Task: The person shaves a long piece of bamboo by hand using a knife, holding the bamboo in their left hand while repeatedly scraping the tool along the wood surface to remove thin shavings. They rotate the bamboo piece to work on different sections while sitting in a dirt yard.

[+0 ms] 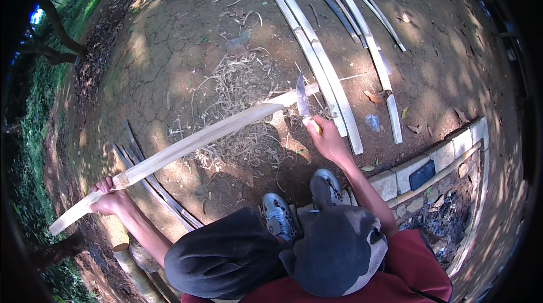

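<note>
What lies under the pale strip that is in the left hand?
Curly shavings show on the ground at both its edges; dark strips near the left hand pass beneath it. Whatever the pale strip itself covers cannot be seen.

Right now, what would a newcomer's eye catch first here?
Probably the long pale strip slanting across the middle, gripped near its lower-left end by the left hand. Next, the knife in the right hand, blade pointing up the picture. Curly shavings litter the ground around the strip.

Smooth wooden strip (198,140), mottled metal knife blade (301,95), matt cloth sleeve (416,260), rough cracked earth (147,68)
</note>
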The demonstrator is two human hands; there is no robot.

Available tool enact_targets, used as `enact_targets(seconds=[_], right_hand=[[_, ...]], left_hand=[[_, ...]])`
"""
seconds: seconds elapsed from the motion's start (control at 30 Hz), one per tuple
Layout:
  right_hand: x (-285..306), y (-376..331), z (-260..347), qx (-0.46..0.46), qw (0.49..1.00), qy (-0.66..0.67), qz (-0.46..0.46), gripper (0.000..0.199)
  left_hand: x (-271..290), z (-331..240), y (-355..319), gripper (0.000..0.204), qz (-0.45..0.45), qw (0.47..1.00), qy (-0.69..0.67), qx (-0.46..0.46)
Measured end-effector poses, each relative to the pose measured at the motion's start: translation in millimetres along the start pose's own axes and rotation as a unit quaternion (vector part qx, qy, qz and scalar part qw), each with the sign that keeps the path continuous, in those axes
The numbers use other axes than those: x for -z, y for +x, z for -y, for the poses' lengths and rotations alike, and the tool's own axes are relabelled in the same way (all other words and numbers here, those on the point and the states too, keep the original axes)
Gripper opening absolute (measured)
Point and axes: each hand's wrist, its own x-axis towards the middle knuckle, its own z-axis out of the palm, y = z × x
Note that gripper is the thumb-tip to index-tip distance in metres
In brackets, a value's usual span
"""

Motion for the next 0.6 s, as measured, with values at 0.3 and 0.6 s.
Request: enact_targets(seconds=[0.3, 0.6], right_hand=[[-17, 7, 13, 0.070, 0.997, 0.012, -0.031, 0.026], [-39, 3, 61, 0.086, 0.994, -0.018, 0.067, 0.027]], left_hand=[[7, -4, 13, 0.073, 0.036, 0.999, -0.014, -0.024], [-5, -5, 0, 0.071, 0.001, 0.998, 0.018, -0.053]])
